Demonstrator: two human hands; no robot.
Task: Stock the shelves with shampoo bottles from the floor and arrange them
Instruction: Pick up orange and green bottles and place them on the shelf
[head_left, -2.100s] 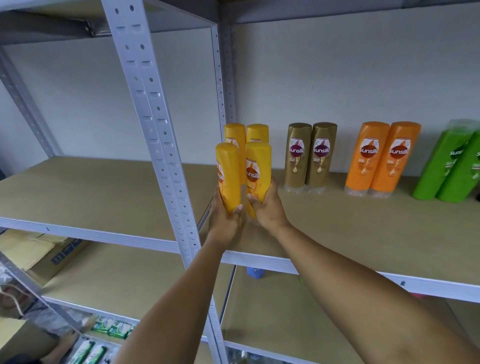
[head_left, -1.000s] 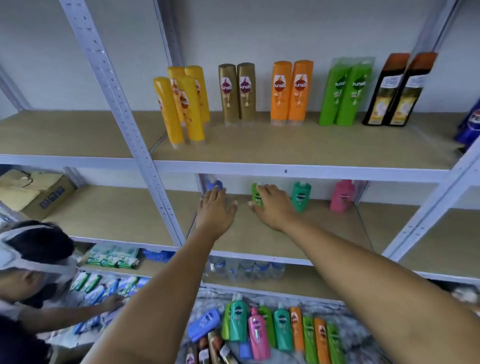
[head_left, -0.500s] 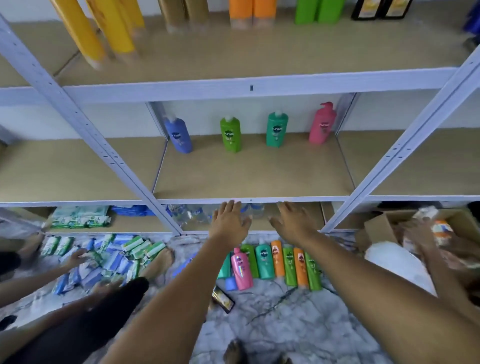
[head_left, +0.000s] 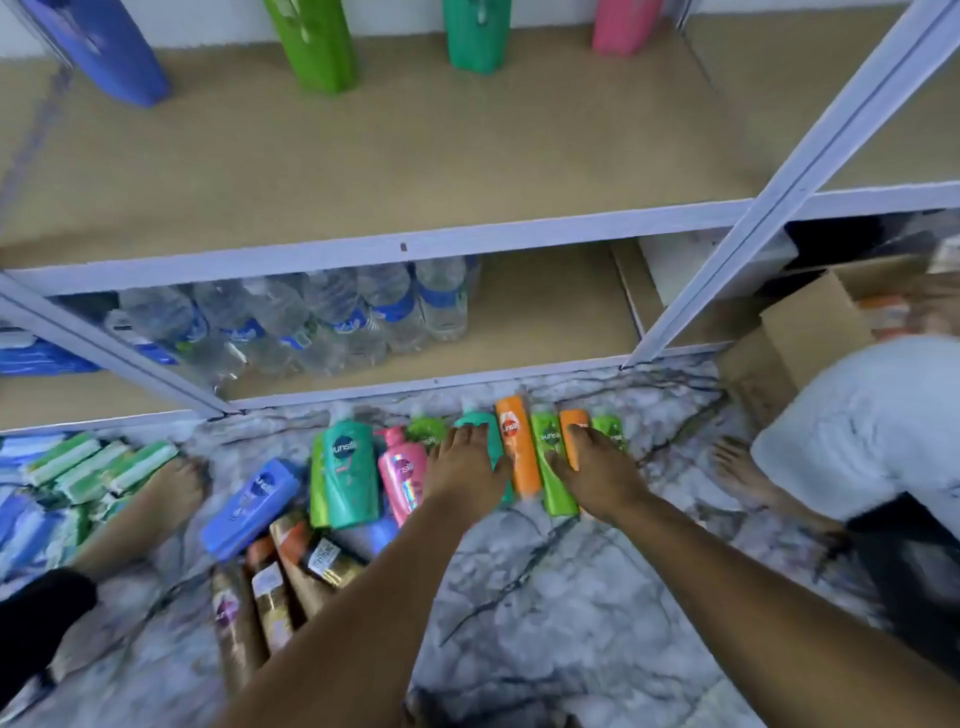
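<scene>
"sunsilk" readable on teal bottle (head_left: 347, 467), pink bottle (head_left: 402, 475), green bottle (head_left: 551, 467); other labels blurred.

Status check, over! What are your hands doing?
Left hand open over teal bottle. Right hand open over orange bottle. Nothing gripped yet. Nothing in the way.

Four shelf bottles (head_left: 317, 47); two orange bottles (head_left: 517, 452).

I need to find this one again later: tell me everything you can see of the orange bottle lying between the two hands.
The orange bottle looks like glossy plastic, tall and slim, with a round dark red logo near its far end. It lies flat on the marbled floor, lengthwise toward the shelf, in a row of bottles. A teal bottle lies against its left side, a green bottle against its right. The left hand reaches beside it; whether the thumb touches it is unclear.
</scene>
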